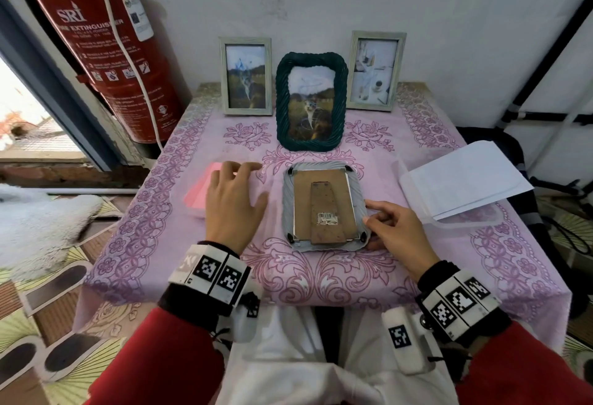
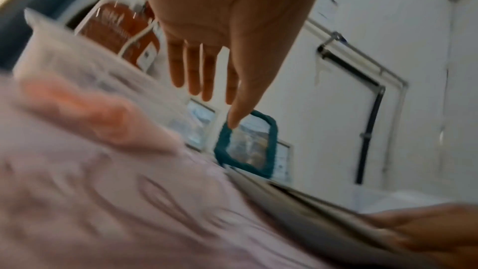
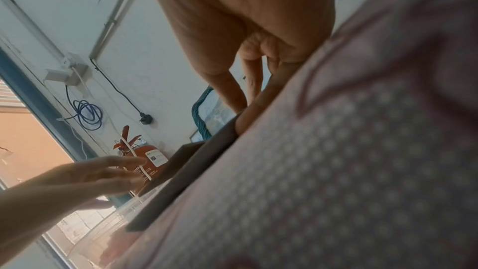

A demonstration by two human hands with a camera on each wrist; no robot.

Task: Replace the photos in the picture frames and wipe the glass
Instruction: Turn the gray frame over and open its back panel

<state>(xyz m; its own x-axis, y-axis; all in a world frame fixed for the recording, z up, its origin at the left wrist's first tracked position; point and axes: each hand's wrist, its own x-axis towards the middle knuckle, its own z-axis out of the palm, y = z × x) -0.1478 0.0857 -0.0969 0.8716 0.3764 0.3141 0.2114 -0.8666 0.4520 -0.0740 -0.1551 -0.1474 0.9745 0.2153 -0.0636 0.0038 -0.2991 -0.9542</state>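
Right grip (image 1: 396,228) pinches face-down frame (image 1: 324,208) edge; left (image 1: 236,199) flat, holds nothing; fingertips blurred.

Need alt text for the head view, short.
A pale frame lies face down on a pink patterned tablecloth, the right hand gripping its right edge while the left hand hovers open over a pink cloth. Three upright framed photos stand behind.

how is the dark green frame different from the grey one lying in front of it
The dark green frame stands upright, showing its photo; the grey frame lies face down, showing its brown backing board. The green one is untouched; the right hand touches the grey one's right edge. Both have ribbed, rope-like borders and sit on the pink tablecloth.
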